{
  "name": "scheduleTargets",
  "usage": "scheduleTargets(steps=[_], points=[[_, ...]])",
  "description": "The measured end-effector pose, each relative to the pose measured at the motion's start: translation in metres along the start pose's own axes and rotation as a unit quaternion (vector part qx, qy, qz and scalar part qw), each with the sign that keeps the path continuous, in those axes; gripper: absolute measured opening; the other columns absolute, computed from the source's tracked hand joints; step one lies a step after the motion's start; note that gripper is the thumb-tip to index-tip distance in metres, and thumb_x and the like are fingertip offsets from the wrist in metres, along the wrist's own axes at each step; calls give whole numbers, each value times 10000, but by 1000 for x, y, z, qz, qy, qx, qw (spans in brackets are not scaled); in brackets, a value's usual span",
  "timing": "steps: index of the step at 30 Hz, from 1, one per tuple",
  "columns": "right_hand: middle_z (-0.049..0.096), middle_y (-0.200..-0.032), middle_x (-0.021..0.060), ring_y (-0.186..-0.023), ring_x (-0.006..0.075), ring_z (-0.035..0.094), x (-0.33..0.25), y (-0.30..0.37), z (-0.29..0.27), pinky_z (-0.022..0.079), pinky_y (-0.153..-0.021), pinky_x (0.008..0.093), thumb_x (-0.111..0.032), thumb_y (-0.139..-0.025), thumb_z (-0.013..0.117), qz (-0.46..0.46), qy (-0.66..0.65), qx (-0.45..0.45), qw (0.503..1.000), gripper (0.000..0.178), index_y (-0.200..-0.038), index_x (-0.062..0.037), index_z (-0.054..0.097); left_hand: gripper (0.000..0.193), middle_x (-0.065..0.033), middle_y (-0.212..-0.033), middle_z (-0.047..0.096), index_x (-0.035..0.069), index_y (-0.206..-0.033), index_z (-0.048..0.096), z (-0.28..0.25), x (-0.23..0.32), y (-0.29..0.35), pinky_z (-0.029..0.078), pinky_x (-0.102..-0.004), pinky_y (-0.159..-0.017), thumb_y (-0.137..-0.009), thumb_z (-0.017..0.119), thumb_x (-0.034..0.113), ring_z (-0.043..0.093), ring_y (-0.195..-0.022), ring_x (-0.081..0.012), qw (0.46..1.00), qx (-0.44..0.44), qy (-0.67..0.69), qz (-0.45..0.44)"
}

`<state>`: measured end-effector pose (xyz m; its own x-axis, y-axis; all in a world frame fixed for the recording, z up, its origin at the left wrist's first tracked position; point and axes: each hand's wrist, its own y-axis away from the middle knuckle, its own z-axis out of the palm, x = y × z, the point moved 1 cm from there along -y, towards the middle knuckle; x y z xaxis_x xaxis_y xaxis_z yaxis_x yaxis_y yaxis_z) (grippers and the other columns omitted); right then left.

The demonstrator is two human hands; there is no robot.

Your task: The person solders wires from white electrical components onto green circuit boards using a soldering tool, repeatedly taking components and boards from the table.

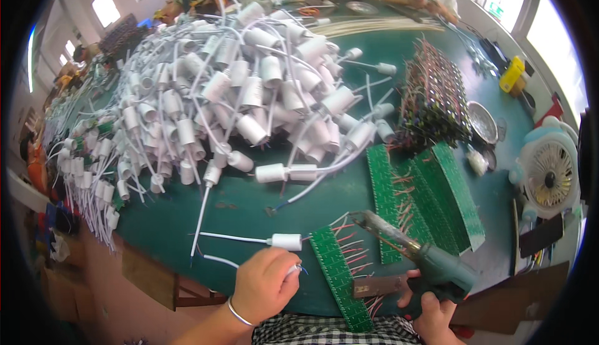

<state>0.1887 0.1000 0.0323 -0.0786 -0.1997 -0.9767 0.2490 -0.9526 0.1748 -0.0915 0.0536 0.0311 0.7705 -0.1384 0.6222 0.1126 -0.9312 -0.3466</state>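
White wire (293,271) – left hand (265,284) pinching.

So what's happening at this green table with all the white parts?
A person sits at the green table. Their left hand pinches a white wire end beside a green circuit strip, while the right hand grips a soldering gun aimed at it. A big pile of white wired sockets lies beyond.

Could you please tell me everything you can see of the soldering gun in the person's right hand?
The soldering gun has a teal, plastic-looking pistol body and a long, dull, tarnished metal barrel. The right hand grips its handle from below. It lies tilted, its tip pointing up and left over the wire leads beside the green circuit strip, near the table's front edge.
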Motion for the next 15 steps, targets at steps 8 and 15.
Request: scheduleTargets(steps=[8,15], points=[[612,-1004,150,-615,195,615,-2,4,1,495,-548,301,-336,-840,629,-23,19,-35,999,555,-1198,62,483,281,-60,-797,577,72,-957,631,25,-6,8,488,-341,-559,-683,687,36,585,-650,-238,999,-22,-40,17],[597,-1072,196,-750,313,653,3,2,17,553,-671,431,-271,-872,588,47,-177,-31,983,560,-1279,56,388,149,-79,-754,608,53,-865,641,17,10,2,482,-336,-568,-723,684,45,597,-634,-251,992,-68,106,-23]])
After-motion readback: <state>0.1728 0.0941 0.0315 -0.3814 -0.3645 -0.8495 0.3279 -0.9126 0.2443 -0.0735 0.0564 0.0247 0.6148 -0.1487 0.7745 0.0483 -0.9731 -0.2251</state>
